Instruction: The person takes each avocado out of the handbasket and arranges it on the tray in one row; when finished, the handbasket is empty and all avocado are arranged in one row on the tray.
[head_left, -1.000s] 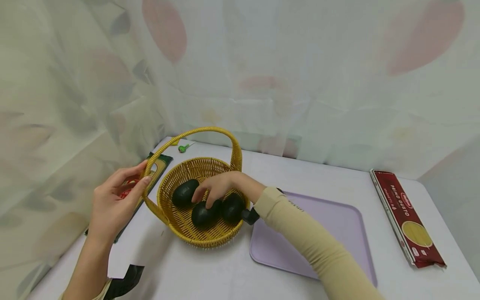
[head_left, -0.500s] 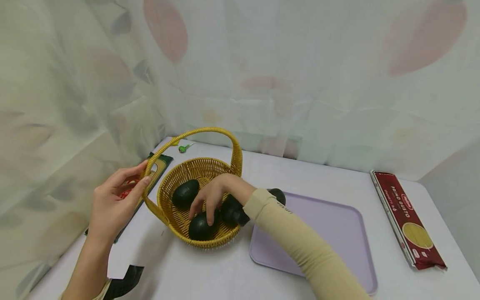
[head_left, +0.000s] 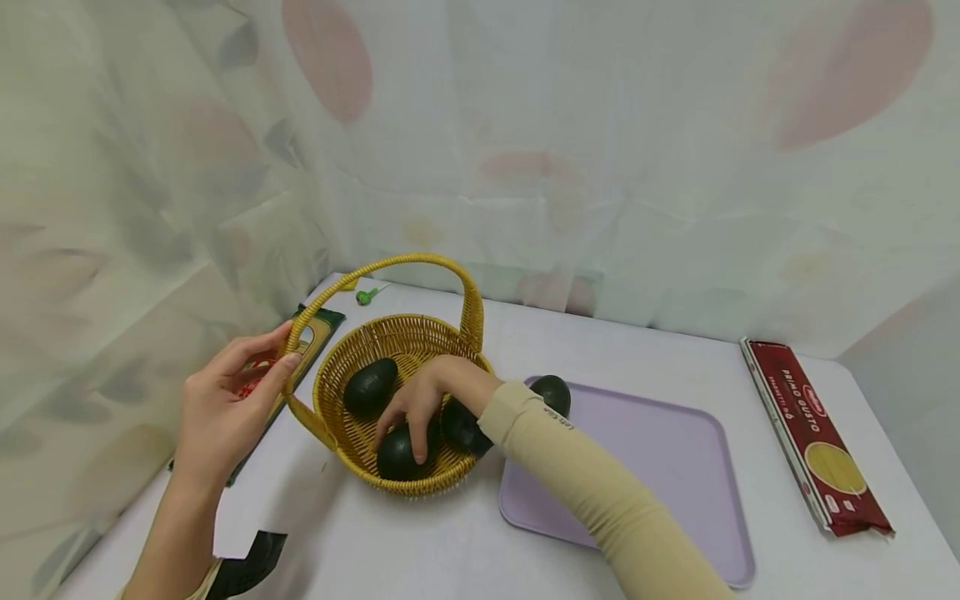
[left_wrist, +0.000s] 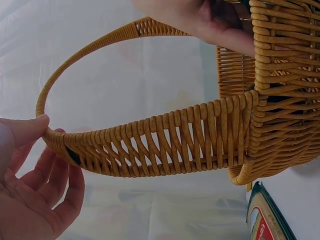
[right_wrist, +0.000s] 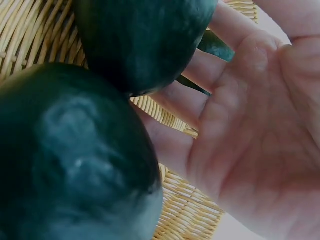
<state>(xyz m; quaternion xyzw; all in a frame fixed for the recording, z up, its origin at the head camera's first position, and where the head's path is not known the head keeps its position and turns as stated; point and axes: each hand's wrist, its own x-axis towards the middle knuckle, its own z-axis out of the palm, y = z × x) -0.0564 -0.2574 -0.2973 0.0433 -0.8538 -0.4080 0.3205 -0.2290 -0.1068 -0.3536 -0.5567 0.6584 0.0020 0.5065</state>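
My left hand (head_left: 228,396) pinches the side of the yellow wicker basket's (head_left: 415,486) tall handle (head_left: 472,312) between thumb and fingertips. Inside the basket, my right hand (head_left: 427,396) reaches down with its fingers curled round a dark green avocado (head_left: 397,454). A second avocado (head_left: 371,387) lies at the basket's left, and a third (head_left: 459,421) is partly covered by the right wrist. In the right wrist view, the fingers pass behind the gripped avocado (right_wrist: 145,40), while another avocado (right_wrist: 75,160) fills the lower left. One more avocado (head_left: 552,393) sits at the tray's back-left corner.
A lilac tray (head_left: 660,450) lies right of the basket, partly under the right sleeve. Farther right is a red spaghetti packet (head_left: 813,442). A green packet (head_left: 322,333) lies behind the left hand. A small green item (head_left: 365,297) is near the back edge.
My right hand has moved slightly toward me and left with the front avocado. The avocado on the tray has come into view from behind the sleeve. The left hand stays on the handle.
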